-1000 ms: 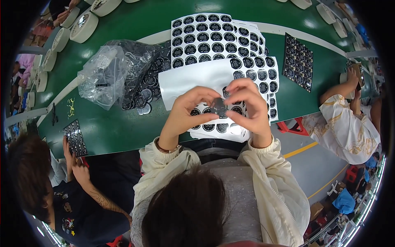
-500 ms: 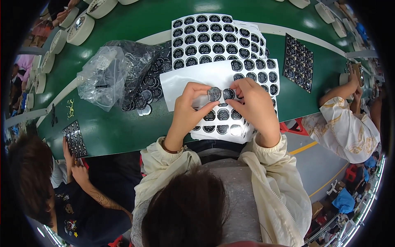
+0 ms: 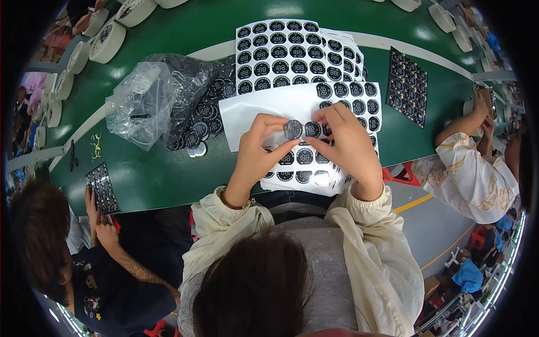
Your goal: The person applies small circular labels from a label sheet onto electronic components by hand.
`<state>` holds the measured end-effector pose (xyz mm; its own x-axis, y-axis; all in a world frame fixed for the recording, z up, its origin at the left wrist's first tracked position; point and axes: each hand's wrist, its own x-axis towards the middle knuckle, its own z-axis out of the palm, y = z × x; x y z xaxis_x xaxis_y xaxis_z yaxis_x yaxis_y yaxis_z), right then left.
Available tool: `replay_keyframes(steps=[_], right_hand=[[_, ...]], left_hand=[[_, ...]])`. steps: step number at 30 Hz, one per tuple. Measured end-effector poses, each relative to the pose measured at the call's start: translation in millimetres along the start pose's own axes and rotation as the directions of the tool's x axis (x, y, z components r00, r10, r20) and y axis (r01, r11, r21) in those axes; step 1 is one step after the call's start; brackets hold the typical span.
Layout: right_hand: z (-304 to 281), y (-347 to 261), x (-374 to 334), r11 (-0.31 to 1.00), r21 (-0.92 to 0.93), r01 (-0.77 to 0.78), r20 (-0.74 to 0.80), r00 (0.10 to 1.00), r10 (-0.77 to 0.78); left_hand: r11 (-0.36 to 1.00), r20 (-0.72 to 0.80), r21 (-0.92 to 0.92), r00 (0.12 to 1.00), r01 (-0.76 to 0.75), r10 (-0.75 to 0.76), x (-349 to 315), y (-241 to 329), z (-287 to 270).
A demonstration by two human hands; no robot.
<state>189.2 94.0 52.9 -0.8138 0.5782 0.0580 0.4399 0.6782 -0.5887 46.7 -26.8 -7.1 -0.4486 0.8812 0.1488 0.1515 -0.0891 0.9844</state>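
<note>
Between the thumb and fingers of my left hand (image 3: pixel 254 150) is a round dark display disc (image 3: pixel 293 130), held by its edge. My right hand (image 3: pixel 352 147) pinches a round black sticker (image 3: pixel 313 130) close to the disc's right side. Whether the two touch is too small to tell. Both hands are above a white sticker sheet (image 3: pixel 252 109), with a bare left part and rows of black round stickers elsewhere. Further sheets are stacked under it, and another sticker sheet pile (image 3: pixel 275 50) lies behind. To the left, many round discs (image 3: pixel 209 112) spill from a clear plastic bag (image 3: pixel 140 104).
A dark circuit board panel (image 3: pixel 407 87) lies on the green table (image 3: pixel 185 182) at right. Another board panel (image 3: pixel 102 188) is under a co-worker's hands (image 3: pixel 101 224) at left. White round trays (image 3: pixel 109 42) line the far side. A second co-worker's arm (image 3: pixel 466 123) rests at right.
My hands stay almost in place, still holding the disc and the sticker side by side. The sticker is tilted slightly differently. At left, the co-worker's hands and board have shifted a little.
</note>
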Motion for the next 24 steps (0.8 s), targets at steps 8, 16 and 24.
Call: replay_keyframes(steps=[8,16,24], right_hand=[[-3.0,-9.0,4.0,0.993,-0.119,-0.006,0.034,0.999,0.01],[-1.2,14.2,-2.4,0.891,0.443,0.097,0.085,0.985,-0.15],[21.3,-7.6,-0.1,0.327,0.932,-0.156,0.084,0.971,0.223]], left_hand=[[1.0,-0.007,-0.005,1.0,-0.001,0.001,-1.0,2.7,0.5],[1.0,-0.033,0.001,0.999,-0.019,0.019,-1.2,-2.5,-0.3],[0.997,-0.036,0.06,0.998,-0.039,0.042,-2.2,0.3,0.1]])
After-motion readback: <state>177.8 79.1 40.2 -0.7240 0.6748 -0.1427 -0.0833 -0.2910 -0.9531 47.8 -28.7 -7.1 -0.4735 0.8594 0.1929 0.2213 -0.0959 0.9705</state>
